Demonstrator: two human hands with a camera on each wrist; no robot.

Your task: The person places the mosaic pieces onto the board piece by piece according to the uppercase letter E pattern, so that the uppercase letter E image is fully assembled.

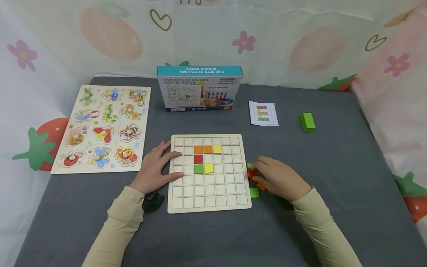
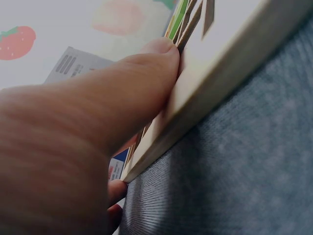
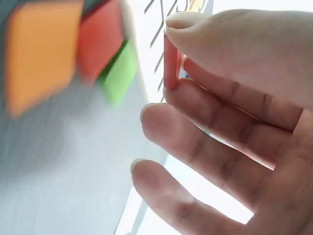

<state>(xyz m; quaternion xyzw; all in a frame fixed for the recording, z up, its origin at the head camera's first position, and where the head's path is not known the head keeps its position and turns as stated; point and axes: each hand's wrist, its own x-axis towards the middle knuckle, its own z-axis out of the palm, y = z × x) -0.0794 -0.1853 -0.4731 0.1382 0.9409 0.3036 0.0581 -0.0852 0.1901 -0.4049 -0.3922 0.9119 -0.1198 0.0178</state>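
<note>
A wooden grid board (image 1: 209, 210) lies flat on the table. My left hand (image 1: 153, 168) rests at its left edge with the fingers spread; the thumb (image 2: 151, 73) touches the board in the left wrist view. Seated in the grid are orange tiles (image 1: 198, 150), yellow tiles (image 1: 209, 168), a red tile (image 1: 198, 159) and a green tile (image 1: 198, 168). Beside the board's right edge, my right hand (image 1: 280, 178) pinches a red tile (image 3: 170, 63) between thumb and finger. Loose orange (image 3: 44, 54), red (image 3: 100, 39) and green (image 3: 121, 73) tiles lie near it.
A pattern card (image 1: 263, 114) and a green block (image 1: 307, 122) lie at the back right. Behind the board stands a box (image 1: 200, 89) with a blue top. A wooden insect puzzle (image 1: 100, 129) lies at the left. A printed cloth (image 1: 213, 37) hangs behind the table.
</note>
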